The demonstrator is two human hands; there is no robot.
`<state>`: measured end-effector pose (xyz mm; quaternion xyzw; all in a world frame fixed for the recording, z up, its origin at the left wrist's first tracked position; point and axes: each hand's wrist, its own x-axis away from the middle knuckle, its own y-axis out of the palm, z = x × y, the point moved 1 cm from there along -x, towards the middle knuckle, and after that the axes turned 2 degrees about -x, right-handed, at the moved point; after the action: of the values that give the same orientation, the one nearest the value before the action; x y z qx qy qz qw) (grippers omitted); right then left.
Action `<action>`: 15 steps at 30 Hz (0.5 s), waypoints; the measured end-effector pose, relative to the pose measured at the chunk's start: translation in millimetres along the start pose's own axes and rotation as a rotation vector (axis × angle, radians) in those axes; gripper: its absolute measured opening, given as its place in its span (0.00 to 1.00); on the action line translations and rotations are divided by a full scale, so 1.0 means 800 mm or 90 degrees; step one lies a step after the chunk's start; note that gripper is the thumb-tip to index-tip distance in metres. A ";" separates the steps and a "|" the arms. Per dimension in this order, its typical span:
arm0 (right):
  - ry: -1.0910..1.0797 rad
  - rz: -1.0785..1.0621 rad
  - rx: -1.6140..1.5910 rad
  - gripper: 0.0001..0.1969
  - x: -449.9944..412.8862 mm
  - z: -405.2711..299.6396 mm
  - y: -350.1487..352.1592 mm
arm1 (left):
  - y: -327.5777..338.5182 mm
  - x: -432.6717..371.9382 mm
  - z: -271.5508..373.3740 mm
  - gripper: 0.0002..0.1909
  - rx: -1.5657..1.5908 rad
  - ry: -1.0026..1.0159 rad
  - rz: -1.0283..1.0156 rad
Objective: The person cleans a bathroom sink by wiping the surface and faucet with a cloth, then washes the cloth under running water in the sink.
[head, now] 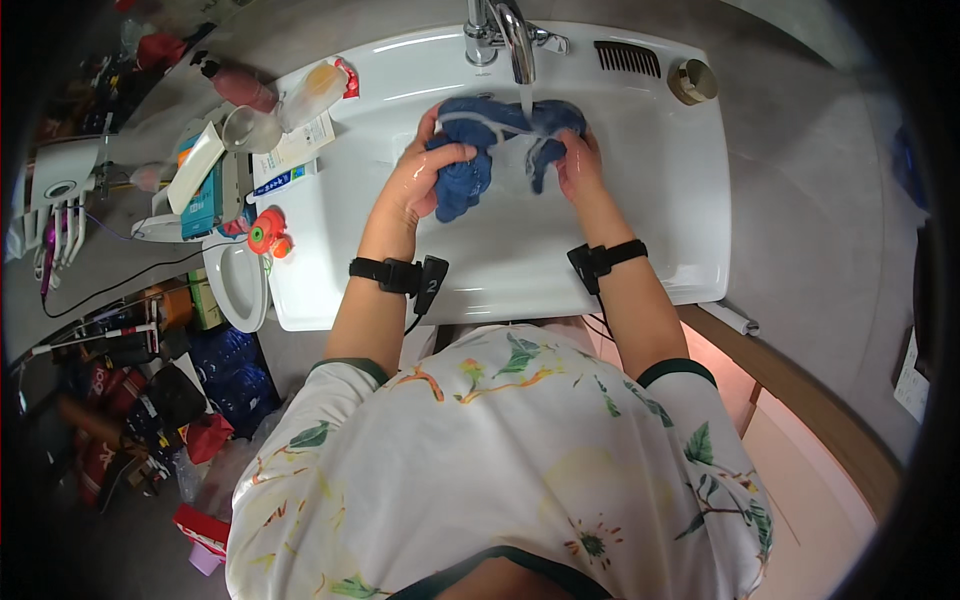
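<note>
A wet blue cloth with a pale edge stretches between my two hands over the white ceramic washbasin. My left hand grips its bunched left part, thumb on top. My right hand holds the other end, with a loose flap hanging beside the fingers. From the chrome faucet a stream of water falls onto the cloth near my right hand. Both wrists carry black straps with small devices.
On the basin's back right lie a dark comb and a small round container. Along the left side are a pink pump bottle, a clear cup, a toothpaste tube and an orange toy.
</note>
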<state>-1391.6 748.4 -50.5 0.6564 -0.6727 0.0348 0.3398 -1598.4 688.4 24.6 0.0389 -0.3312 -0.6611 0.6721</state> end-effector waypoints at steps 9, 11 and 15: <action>-0.674 -0.196 0.675 0.26 0.100 0.000 0.081 | 0.009 -0.041 -0.102 0.22 0.533 -0.207 -0.150; -0.516 -0.056 0.680 0.25 0.052 0.007 0.071 | 0.019 -0.051 -0.125 0.17 0.269 -0.155 0.083; -0.199 -0.104 0.434 0.26 -0.039 0.014 0.024 | 0.040 -0.058 -0.120 0.14 0.244 -0.139 0.043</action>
<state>-1416.7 772.1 -66.7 0.7804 -0.6119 0.1286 -0.0030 -1519.1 698.2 -52.8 0.0828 -0.5230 -0.5632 0.6344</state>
